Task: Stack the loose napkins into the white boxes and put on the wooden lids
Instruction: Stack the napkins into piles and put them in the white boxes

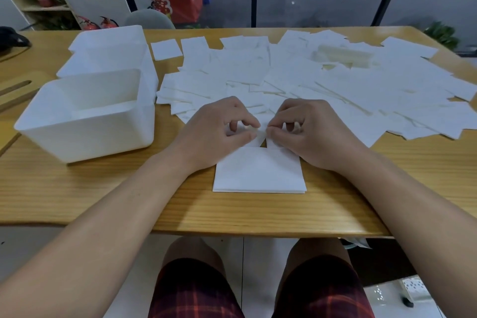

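Observation:
A small neat stack of white napkins (259, 173) lies on the wooden table (103, 188) near its front edge. My left hand (219, 134) and my right hand (307, 134) meet just above the stack's far edge, each pinching a loose napkin (261, 138) between thumb and fingertips. Many loose white napkins (322, 85) are spread over the middle and right of the table. Two open white boxes stand at the left: a near box (85, 131) and a far box (111, 59) behind it.
A wooden lid (15, 90) lies at the table's left edge, partly out of view. A pale oblong object (343, 57) sits among the far napkins. A dark object (13, 39) rests at the far left corner. A grey chair back (149, 19) stands behind the table.

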Demonstrator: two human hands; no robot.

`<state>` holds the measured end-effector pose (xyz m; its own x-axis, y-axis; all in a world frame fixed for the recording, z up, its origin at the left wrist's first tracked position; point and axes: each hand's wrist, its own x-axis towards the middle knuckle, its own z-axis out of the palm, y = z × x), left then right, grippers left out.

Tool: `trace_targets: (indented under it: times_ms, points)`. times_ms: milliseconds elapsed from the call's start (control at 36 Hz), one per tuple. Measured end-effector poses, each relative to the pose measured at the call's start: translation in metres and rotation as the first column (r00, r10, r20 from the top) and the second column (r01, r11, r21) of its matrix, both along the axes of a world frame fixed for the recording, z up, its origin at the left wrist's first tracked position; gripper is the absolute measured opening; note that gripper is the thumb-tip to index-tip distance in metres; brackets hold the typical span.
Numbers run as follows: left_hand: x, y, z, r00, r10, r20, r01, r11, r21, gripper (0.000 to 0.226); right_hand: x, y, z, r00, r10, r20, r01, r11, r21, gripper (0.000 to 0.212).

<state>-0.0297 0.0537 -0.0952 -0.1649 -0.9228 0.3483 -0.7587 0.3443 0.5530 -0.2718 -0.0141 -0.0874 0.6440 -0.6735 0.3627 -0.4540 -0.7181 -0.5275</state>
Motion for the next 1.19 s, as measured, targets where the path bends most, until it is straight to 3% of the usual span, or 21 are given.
trace_targets:
  times_ms: [250, 444, 556, 611, 694, 750, 806, 1000, 1194]
  points:
    - [0.001, -0.002, 0.000, 0.999, 0.047, -0.012, -0.048, 0.992, -0.119, 0.010, -0.003, 0.007, 0.011, 0.982, 0.109, 0.157, -0.120, 0.991, 0.062, 0.011]
    - [0.003, 0.008, 0.007, 0.988, 0.042, -0.150, -0.054, 0.995, -0.079, 0.005, -0.009, 0.005, 0.018, 0.929, 0.035, 0.369, -0.118, 0.972, 0.206, 0.020]
    - [-0.001, 0.012, 0.010, 0.968, 0.001, -0.251, -0.033, 0.992, -0.122, 0.002, -0.009, 0.007, 0.022, 0.915, 0.032, 0.402, -0.143, 0.957, 0.251, 0.018]
    - [-0.001, 0.011, 0.011, 0.934, -0.035, -0.355, -0.019, 0.989, -0.149, 0.002, -0.009, 0.011, 0.024, 0.915, 0.078, 0.397, -0.195, 0.945, 0.263, 0.021]
    - [0.000, 0.010, 0.014, 0.852, -0.048, -0.521, -0.019, 0.992, -0.123, 0.009, -0.010, 0.013, 0.019, 0.962, 0.080, 0.262, -0.143, 0.962, 0.233, 0.032]
    - [0.003, 0.010, 0.013, 0.826, -0.032, -0.562, -0.024, 0.995, -0.093, 0.011, -0.008, 0.011, 0.016, 0.975, 0.042, 0.219, -0.085, 0.978, 0.191, 0.018]
    - [0.007, 0.010, 0.011, 0.829, -0.010, -0.560, -0.024, 0.998, -0.053, 0.012, -0.007, 0.009, 0.015, 0.969, 0.012, 0.248, -0.056, 0.984, 0.172, 0.005]
    - [0.005, 0.016, 0.019, 0.822, 0.003, -0.569, -0.012, 1.000, -0.011, 0.028, -0.012, 0.009, 0.017, 0.963, 0.053, 0.266, -0.124, 0.959, 0.256, 0.013]
    - [0.003, 0.022, 0.024, 0.829, 0.042, -0.557, -0.006, 0.998, 0.066, 0.020, -0.013, 0.010, 0.024, 0.960, 0.049, 0.277, -0.163, 0.899, 0.406, 0.021]
